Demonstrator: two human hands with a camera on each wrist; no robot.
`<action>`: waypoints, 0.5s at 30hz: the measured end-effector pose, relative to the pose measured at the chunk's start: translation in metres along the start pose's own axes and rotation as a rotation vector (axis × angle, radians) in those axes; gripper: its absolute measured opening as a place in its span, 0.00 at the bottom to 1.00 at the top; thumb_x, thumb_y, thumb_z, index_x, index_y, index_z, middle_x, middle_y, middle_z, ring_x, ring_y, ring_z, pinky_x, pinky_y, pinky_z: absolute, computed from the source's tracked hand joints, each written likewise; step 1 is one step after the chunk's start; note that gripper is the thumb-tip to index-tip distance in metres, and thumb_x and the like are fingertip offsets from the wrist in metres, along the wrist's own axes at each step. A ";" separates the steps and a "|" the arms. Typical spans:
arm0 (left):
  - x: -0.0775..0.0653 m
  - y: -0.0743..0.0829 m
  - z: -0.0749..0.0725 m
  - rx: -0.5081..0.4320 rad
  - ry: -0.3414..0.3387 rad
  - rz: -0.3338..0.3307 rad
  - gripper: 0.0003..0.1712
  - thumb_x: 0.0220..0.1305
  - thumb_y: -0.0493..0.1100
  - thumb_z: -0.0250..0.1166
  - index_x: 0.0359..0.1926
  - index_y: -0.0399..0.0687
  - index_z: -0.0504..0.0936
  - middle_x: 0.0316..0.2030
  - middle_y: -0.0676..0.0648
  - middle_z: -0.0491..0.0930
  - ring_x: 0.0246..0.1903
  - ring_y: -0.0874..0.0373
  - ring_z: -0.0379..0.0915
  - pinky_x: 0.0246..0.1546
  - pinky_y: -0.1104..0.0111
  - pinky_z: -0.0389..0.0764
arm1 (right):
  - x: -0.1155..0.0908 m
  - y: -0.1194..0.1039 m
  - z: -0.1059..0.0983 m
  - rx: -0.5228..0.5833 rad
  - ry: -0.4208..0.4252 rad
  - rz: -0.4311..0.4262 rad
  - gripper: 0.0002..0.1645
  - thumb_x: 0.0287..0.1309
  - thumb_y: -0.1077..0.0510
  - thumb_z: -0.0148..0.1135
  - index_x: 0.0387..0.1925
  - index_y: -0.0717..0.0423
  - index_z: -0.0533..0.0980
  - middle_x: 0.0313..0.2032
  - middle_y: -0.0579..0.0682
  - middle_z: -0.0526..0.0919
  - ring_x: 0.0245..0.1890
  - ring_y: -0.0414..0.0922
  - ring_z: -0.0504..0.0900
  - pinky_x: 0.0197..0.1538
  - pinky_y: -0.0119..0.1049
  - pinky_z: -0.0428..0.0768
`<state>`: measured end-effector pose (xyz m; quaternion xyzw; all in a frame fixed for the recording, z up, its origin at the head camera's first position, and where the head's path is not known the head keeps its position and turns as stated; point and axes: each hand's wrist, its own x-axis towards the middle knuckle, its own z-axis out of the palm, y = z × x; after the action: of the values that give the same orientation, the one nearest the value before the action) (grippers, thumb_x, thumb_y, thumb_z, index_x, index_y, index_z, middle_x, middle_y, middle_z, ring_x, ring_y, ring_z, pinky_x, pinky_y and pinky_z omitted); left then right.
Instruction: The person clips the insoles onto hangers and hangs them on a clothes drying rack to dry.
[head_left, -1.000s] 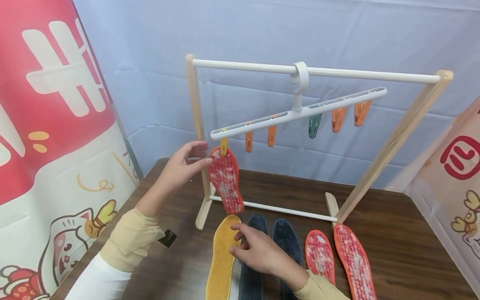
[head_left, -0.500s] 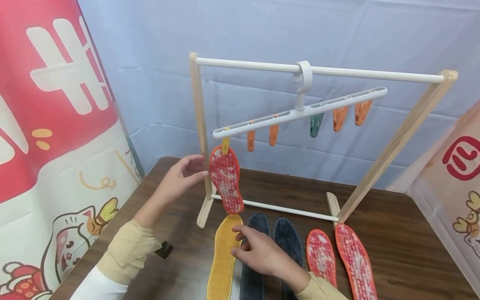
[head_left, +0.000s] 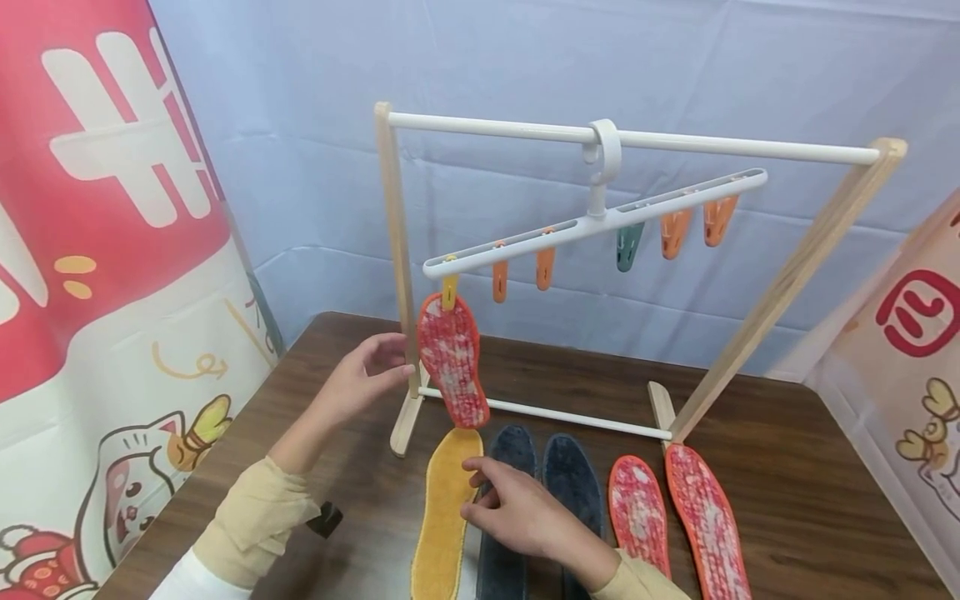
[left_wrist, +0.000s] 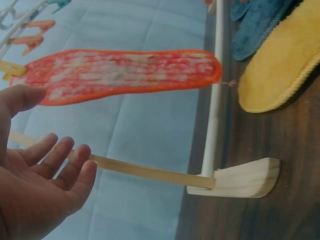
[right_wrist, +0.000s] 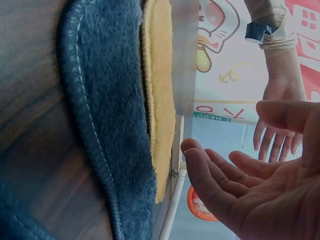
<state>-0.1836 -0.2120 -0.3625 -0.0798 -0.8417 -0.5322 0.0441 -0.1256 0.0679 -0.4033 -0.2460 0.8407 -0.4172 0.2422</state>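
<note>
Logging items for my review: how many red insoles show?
3: hanging insole from the yellow clip; inner insole and outer insole lying on the table, at the head view's right.

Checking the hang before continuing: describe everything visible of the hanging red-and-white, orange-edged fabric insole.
The mottled insole hangs slightly slanted, its broad upper end held by a yellow plastic clip. Its surface looks fuzzy and streaked; a short pinkish thread trails from the lower end. The left hand is beside it, apparently not touching.

Curtained-off booth, w/ blue backdrop (head_left: 300,200) & cartoon-print side drapes (head_left: 112,333); brown tbl (head_left: 817,492) inside.
</note>
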 end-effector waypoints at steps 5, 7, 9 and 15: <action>-0.003 -0.005 0.004 0.000 -0.007 -0.006 0.33 0.67 0.46 0.68 0.69 0.40 0.69 0.65 0.36 0.74 0.61 0.41 0.74 0.57 0.50 0.77 | 0.000 0.001 0.001 0.033 -0.026 0.023 0.31 0.65 0.53 0.67 0.66 0.57 0.71 0.52 0.54 0.81 0.41 0.44 0.84 0.38 0.42 0.82; -0.004 -0.008 0.006 -0.002 -0.008 -0.005 0.33 0.67 0.45 0.68 0.69 0.38 0.69 0.64 0.36 0.74 0.61 0.41 0.74 0.57 0.50 0.78 | -0.001 0.002 0.002 0.040 -0.034 0.033 0.31 0.66 0.53 0.67 0.66 0.56 0.71 0.52 0.54 0.81 0.40 0.44 0.84 0.38 0.42 0.82; -0.005 -0.011 0.008 -0.003 -0.010 -0.012 0.33 0.67 0.45 0.68 0.69 0.38 0.69 0.64 0.36 0.74 0.60 0.41 0.74 0.57 0.50 0.78 | -0.002 0.002 0.003 0.045 -0.039 0.039 0.30 0.66 0.52 0.67 0.66 0.56 0.71 0.51 0.53 0.81 0.40 0.43 0.84 0.38 0.41 0.82; -0.011 -0.024 0.014 -0.004 -0.045 -0.046 0.33 0.68 0.44 0.67 0.69 0.38 0.69 0.64 0.34 0.73 0.61 0.40 0.73 0.58 0.50 0.78 | -0.005 0.004 0.009 0.054 -0.045 0.039 0.29 0.65 0.53 0.68 0.65 0.55 0.72 0.50 0.52 0.81 0.38 0.40 0.83 0.36 0.39 0.81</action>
<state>-0.1769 -0.2104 -0.3911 -0.0725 -0.8431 -0.5327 0.0130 -0.1175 0.0678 -0.4104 -0.2323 0.8282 -0.4293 0.2755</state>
